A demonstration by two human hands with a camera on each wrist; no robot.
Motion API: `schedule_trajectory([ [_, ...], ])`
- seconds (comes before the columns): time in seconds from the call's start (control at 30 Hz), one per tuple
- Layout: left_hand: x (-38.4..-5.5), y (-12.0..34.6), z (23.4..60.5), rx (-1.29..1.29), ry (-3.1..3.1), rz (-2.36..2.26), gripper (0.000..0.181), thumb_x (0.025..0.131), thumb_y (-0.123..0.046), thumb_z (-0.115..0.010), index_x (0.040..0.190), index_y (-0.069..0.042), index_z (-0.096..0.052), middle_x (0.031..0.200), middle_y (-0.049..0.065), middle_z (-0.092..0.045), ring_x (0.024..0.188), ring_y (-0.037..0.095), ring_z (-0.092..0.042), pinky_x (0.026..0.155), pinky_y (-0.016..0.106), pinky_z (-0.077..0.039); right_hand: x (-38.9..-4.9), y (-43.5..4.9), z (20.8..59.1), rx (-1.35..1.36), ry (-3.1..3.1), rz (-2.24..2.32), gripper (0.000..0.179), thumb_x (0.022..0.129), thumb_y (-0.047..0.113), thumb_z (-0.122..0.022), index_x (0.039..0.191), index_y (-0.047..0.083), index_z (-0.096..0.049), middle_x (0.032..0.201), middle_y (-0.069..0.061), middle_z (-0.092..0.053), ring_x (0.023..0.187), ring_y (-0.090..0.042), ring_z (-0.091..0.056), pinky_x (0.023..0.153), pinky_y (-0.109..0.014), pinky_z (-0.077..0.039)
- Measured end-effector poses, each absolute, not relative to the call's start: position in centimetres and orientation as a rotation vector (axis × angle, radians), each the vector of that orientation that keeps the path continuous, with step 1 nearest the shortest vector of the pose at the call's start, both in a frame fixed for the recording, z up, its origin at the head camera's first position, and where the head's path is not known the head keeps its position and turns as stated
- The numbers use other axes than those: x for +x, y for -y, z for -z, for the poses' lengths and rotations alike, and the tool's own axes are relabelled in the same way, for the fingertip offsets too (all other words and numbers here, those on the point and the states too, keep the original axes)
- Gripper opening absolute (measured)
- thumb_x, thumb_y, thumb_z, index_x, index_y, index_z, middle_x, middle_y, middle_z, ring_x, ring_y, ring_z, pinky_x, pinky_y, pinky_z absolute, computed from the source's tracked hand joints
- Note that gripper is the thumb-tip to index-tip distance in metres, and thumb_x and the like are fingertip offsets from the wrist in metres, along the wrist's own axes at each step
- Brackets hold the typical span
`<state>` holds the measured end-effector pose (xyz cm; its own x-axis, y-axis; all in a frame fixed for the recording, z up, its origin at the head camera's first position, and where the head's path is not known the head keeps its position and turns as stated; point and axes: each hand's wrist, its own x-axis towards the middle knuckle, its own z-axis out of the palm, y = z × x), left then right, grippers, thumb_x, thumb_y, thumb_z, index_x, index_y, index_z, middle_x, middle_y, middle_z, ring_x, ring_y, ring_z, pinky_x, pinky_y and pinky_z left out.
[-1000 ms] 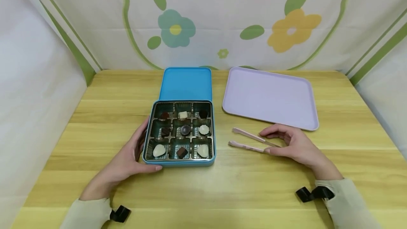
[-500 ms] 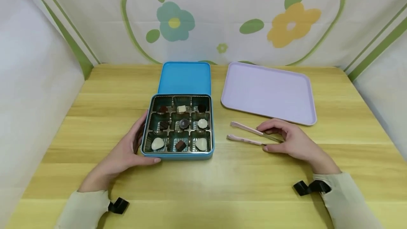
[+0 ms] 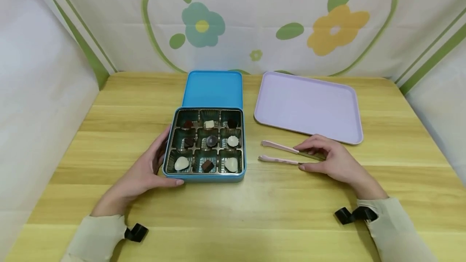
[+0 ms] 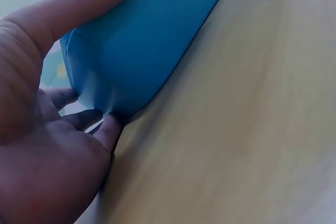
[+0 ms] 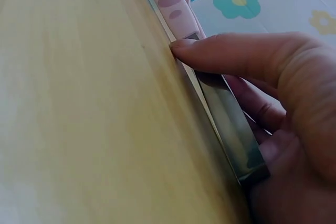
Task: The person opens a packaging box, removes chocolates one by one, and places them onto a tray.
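A blue square tin (image 3: 207,179) stands at the middle left, its gold divided insert holding several chocolates, white, brown and dark, one to a compartment. My left hand (image 3: 140,179) grips its near left corner, thumb along the front wall and fingers at the left side; the left wrist view shows them against the blue wall (image 4: 142,40). To the right lie pink-tipped metal tongs (image 3: 278,159), spread apart, tips toward the tin. My right hand (image 3: 335,159) holds them by the metal arms, thumb on the near arm (image 5: 228,124) and fingers at the far one. The palm hides their bend.
The blue lid (image 3: 212,89) lies directly behind the tin. A lilac tray (image 3: 309,106) sits at the back right, its near edge close behind the right hand. Wooden tabletop (image 3: 255,217) extends in front, and a flowered cloth (image 3: 251,19) hangs behind.
The tongs and right hand have shifted slightly left. The left hand and tin keep their places; the head view tipped a little, moving the scene upward.
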<state>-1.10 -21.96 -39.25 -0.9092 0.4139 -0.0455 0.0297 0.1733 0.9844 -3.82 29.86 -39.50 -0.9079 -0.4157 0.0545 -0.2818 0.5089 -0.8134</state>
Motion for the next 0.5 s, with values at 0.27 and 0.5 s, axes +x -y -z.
schedule_trajectory([
  [0.27, -1.29, 22.72, 39.56, 0.488, -2.041, -1.868, 0.133, 0.076, 0.015, -0.089, 0.175, -0.024, -0.01, 0.183, 0.008, -0.01, 0.162, 0.004, -0.026, 0.122, 0.008, -0.032, -3.83, -29.71, 39.91, -0.564, -2.633, 1.38, 0.049, 0.081, 0.004, -0.094, 0.125, 0.018, -0.079, 0.118, -0.001, -0.071, 0.099, -0.009, -0.063, 0.086, -0.015, -0.055],
  [0.5, -1.36, 22.67, 39.55, 0.476, -2.063, -1.849, 0.132, 0.076, 0.014, -0.089, 0.175, -0.024, -0.011, 0.183, 0.007, -0.009, 0.161, -0.001, -0.023, 0.122, 0.007, -0.03, -3.71, -29.63, 39.8, -0.602, -2.731, 1.267, 0.048, 0.081, 0.009, -0.095, 0.124, 0.023, -0.079, 0.111, 0.002, -0.069, 0.093, -0.009, -0.059, 0.08, -0.02, -0.049],
])
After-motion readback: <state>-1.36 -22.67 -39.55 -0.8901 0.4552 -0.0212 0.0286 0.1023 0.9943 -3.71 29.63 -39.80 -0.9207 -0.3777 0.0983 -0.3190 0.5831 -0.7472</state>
